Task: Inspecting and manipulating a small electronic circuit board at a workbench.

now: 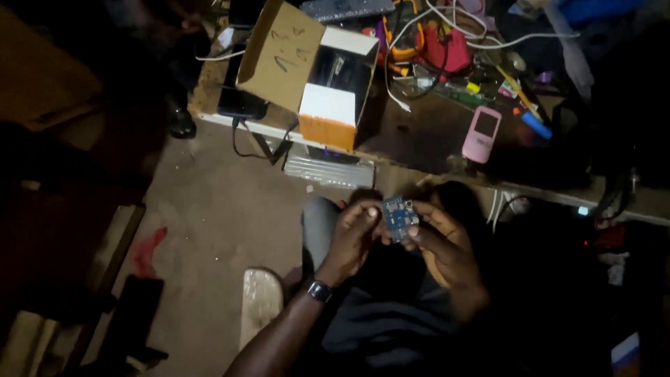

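Small blue rectangular circuit board (399,218) pinched between both hands, raised over the lap, apparently to catch what little light there is and bring the face toward the eyes. Left hand (352,241), watch-banded at the wrist, clamped on the board's left edge with thumb and fingertips; right hand (447,248) cupped around the right edge, fingers curled under, likely for steadying. Board face up, dotted with tiny pale components, detail too blurred to read. Just beyond the knuckles, a dark cluttered wooden workbench (419,139); a pink handheld device (481,134) above the right hand; an open cardboard box (307,70) above the left.
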